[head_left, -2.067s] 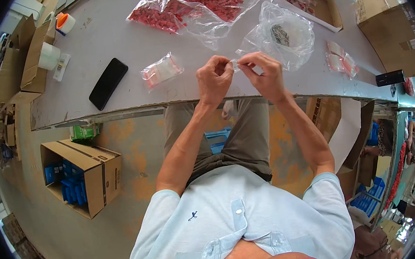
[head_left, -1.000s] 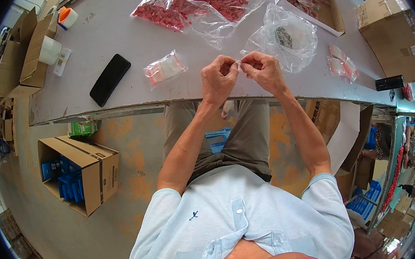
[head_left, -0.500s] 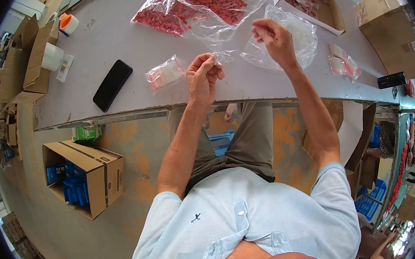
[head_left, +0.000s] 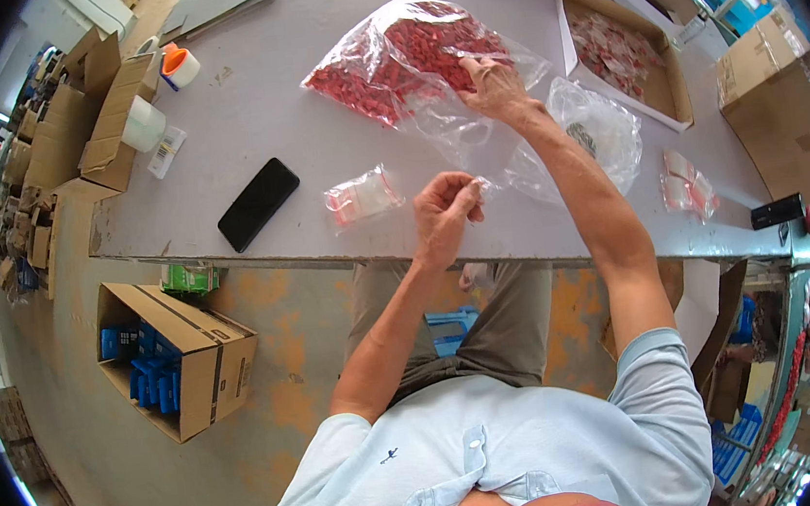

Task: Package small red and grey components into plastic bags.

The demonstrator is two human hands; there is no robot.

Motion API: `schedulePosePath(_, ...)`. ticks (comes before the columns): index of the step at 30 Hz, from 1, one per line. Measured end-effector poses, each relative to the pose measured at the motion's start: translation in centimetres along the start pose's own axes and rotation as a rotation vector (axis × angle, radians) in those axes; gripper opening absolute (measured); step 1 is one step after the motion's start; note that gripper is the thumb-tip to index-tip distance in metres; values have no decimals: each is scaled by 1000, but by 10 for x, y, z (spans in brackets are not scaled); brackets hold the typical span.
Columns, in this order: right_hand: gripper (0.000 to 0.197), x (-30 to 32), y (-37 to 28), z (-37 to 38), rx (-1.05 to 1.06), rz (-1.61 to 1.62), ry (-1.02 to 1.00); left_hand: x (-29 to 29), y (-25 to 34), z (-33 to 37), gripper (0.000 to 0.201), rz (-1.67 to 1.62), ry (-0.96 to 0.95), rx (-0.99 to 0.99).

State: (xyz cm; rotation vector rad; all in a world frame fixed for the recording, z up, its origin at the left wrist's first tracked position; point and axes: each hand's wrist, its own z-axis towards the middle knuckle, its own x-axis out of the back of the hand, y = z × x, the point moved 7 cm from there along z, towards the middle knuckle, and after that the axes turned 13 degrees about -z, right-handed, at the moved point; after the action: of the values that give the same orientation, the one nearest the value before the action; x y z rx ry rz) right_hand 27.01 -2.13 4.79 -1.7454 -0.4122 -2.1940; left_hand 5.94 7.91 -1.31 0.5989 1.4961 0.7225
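Observation:
My left hand (head_left: 446,216) is pinched on a small clear plastic bag (head_left: 488,186) above the table's front part. My right hand (head_left: 499,90) reaches to a large clear bag of small red pieces (head_left: 434,45). Its fingertips touch the pieces at the bag's right side, and thumb and fingers look apart. Under my right forearm lies another clear plastic bag (head_left: 614,140), with something greyish showing inside. A pack of small clear bags with red edges (head_left: 364,198) rests left of my left hand.
On the table (head_left: 315,125) lie a black phone (head_left: 259,205) and tape rolls (head_left: 179,66). An open carton (head_left: 680,95) of small clear packets stands at right, beside another pack of bags (head_left: 687,185). A brown box (head_left: 772,110) is further right. A carton with blue packs (head_left: 186,362) sits below.
My right hand has moved up and left, from above the clear bag to the red pieces. My left hand still pinches the small bag. The view has shifted, so the table appears lower.

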Motion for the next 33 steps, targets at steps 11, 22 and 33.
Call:
schedulePosePath(11,27,-10,28,14,20,-47,-11,-8,-6,0,6,-19,-39,5)
schedulePosePath(22,35,16,-58,-60,315,95,-416,-4,-6,-2,7,5,-49,16)
schedulePosePath(33,37,11,-23,3,106,322,155,-4,-6,3,8,36,-38,4)
